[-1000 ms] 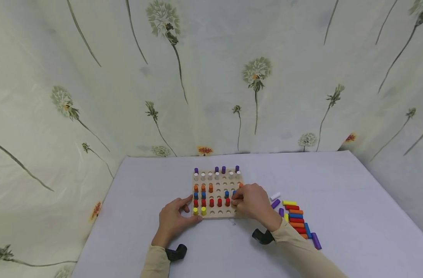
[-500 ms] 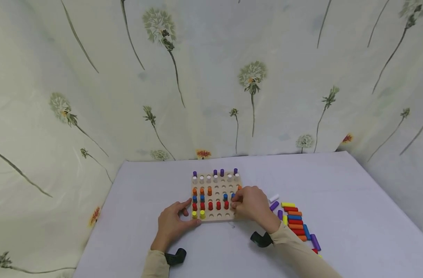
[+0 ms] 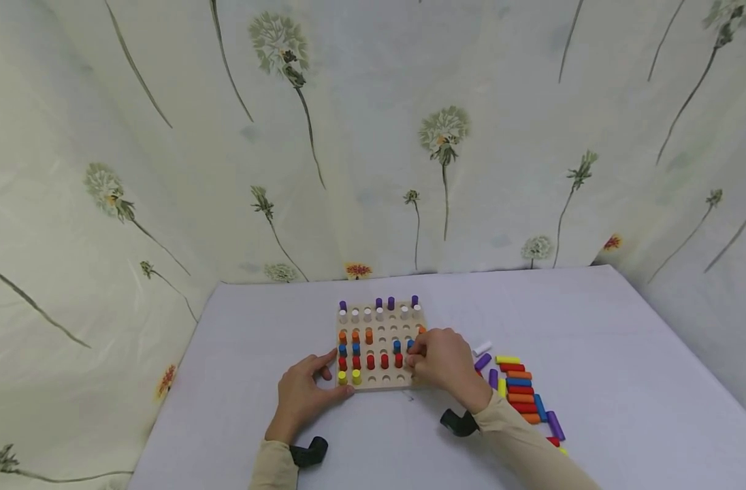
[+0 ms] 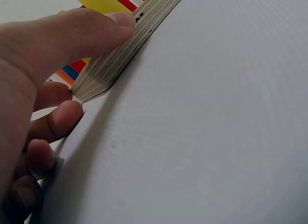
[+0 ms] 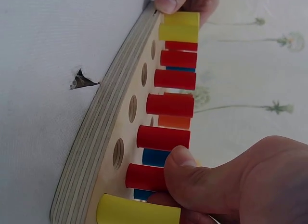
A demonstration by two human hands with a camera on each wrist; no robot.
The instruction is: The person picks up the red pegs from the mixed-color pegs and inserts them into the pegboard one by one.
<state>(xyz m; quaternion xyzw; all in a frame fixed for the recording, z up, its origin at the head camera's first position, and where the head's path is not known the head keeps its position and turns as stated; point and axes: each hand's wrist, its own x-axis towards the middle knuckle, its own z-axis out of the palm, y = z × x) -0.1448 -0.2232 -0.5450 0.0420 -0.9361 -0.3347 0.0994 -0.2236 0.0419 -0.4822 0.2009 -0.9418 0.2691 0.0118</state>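
Observation:
A wooden pegboard [image 3: 385,381] lies on the table, with rows of coloured pegs standing in its holes. My left hand [image 3: 305,395] holds the front left corner. In the left wrist view its thumb [image 4: 120,24] presses the front edge, and other fingertips touch the side. At the board's right side my right hand [image 3: 443,361] pinches a red peg [image 5: 144,177] in the second row from the front. That peg stands in line with several other red pegs. A yellow peg [image 5: 137,212] stands at the near right corner. Some pegs on the right are hidden by my right hand.
Loose pegs in several colours lie right of the board, among them a blue peg [image 3: 519,382], a purple peg [image 3: 555,425] and a white peg [image 3: 482,348]. The table [image 3: 256,320] meets a flower-patterned curtain [image 3: 373,150] at the back.
The head view has shifted slightly, so the board sits a little lower in it. Both hands keep their places at the board, and the right thumb and fingers stay at the red row.

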